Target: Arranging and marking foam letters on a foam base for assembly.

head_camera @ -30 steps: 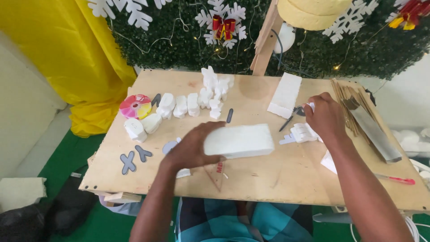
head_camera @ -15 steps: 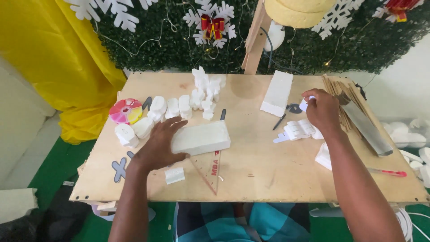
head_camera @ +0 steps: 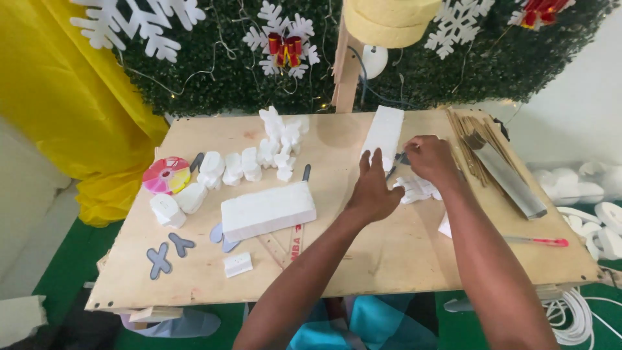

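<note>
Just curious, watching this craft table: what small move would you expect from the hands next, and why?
Probably the left hand settles onto the long white foam slab to steady it. Its fingers already stretch toward the slab's near end, while the right hand grips a small dark tool right beside it.

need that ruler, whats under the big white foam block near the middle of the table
The foam block lies on the plywood table, over a clear triangular ruler and a grey cutout. Their covered parts can't be seen.
</note>
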